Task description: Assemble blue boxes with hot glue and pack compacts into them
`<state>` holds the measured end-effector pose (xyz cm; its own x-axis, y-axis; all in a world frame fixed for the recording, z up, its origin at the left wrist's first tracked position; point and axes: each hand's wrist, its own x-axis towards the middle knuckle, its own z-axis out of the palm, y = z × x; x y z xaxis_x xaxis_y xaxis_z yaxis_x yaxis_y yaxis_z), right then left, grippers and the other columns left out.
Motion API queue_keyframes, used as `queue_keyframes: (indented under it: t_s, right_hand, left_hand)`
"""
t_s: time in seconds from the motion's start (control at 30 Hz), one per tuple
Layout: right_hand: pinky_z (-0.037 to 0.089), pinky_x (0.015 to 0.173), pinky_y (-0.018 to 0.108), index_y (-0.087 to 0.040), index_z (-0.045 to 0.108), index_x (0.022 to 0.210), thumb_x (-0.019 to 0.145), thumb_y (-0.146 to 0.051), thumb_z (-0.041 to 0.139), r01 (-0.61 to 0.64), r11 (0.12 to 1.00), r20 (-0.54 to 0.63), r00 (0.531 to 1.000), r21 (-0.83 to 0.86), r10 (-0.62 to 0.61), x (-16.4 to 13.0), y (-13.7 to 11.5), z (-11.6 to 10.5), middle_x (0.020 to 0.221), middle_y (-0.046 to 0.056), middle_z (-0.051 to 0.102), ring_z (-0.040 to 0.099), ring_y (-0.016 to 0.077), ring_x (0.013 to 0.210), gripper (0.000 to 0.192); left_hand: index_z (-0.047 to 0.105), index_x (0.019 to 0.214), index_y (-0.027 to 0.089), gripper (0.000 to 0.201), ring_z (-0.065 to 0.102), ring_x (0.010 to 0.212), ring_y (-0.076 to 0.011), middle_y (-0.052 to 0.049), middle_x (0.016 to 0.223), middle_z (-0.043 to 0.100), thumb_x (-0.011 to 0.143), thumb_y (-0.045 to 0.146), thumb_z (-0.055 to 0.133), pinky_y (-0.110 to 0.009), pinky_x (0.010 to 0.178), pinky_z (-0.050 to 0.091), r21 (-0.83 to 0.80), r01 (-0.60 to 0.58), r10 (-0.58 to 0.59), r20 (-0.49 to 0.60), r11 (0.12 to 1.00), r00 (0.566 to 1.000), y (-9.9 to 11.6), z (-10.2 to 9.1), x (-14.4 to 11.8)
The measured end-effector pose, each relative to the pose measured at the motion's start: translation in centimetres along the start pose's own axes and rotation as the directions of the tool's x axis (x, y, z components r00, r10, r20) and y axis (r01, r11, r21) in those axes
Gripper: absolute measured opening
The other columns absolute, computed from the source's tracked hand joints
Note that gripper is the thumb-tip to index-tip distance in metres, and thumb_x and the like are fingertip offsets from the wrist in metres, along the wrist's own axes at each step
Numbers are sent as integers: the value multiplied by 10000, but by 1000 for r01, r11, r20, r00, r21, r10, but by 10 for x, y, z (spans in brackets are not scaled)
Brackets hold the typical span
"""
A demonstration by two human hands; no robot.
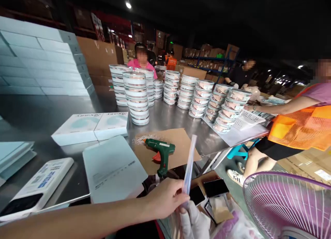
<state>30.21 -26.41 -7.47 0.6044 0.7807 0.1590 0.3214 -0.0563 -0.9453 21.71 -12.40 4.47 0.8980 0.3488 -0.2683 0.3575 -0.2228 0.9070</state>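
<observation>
My left hand (170, 199), bare, pinches a long, thin, translucent plastic strip (190, 159) that stands nearly upright. Just below, my right hand (193, 220) wears a white glove, and its curled fingers close around the strip's lower end, which they partly hide. Beyond my hands a green hot glue gun (161, 151) with an orange nozzle and red trigger lies on a brown cardboard sheet (181, 142). Left of it rests a pale blue box (113, 168) with small print.
Two white-and-blue boxes (90, 125), stacks of round tins (136, 97) and a white labelled device (41, 183) stand on the metal table. Pale boxes (38, 59) are piled at left. A purple fan (289, 204) and an open carton (214, 190) are close by. Several co-workers surround the table.
</observation>
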Motion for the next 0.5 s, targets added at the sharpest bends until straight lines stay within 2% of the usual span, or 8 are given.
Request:
queue_keyframes:
  t_s: [0.07,0.1,0.2,0.27,0.33,0.4,0.43,0.5]
  right_hand:
    - [571,699,318,-306,775,843,859,-614,647,26,998,-2,1000,53,-26,22,-12,-4,772,58,759,711,246,702,333]
    - [564,666,322,-292,745,771,849,-642,638,29,995,-14,1000,95,-28,33,-16,-8,717,55,730,688,239,661,374]
    - [465,454,279,-271,504,620,906,-701,477,6,975,-84,996,220,13,61,-22,-35,502,-25,499,498,163,435,517]
    - [433,429,245,-276,456,718,937,-688,412,-2,964,-162,986,267,47,79,-23,-56,532,-59,458,452,136,422,469]
    - [458,475,228,-286,518,897,916,-683,483,-3,966,-202,978,258,57,94,-24,-70,610,-68,514,492,128,478,399]
    - [479,520,229,-278,576,1038,846,-679,616,-8,982,-157,987,191,39,107,-26,-70,678,-53,582,539,133,543,446]
    - [487,541,236,-263,609,1041,807,-664,675,-6,990,-106,994,142,22,113,-26,-64,697,-41,610,557,140,572,468]
    - [497,588,258,-228,663,903,766,-647,711,18,999,13,1000,27,-18,126,-25,-49,708,-12,644,582,158,626,443]
  left_hand:
    - [413,633,242,325,634,623,-184,59,570,534,873,149,611,-267,597,420,-25,-26,25,-52,999,998,6,-3,7]
    - [405,634,243,343,624,599,-179,64,556,531,890,154,615,-272,604,435,-54,-25,22,-54,998,998,9,-6,10]
    - [497,722,224,285,607,507,-157,62,563,579,1006,226,525,-278,550,494,-196,30,-28,13,980,1000,14,-21,28]
    - [595,851,179,254,636,543,-141,37,675,645,1053,304,507,-285,563,544,-284,57,-52,23,957,998,14,-33,47]
    - [652,995,149,248,677,660,-143,1,832,693,1042,377,567,-308,641,587,-328,56,-69,-27,943,997,11,-43,69]
    - [668,1096,147,264,705,783,-169,-39,986,716,1019,394,615,-345,716,609,-331,50,-84,-89,942,993,7,-47,90]
    - [664,1136,150,268,713,833,-185,-54,1045,718,1014,386,625,-365,744,615,-321,47,-87,-111,946,990,6,-47,99]
    - [654,1185,156,279,720,893,-205,-69,1108,715,1013,373,630,-392,782,620,-281,35,-77,-140,959,987,4,-45,109]
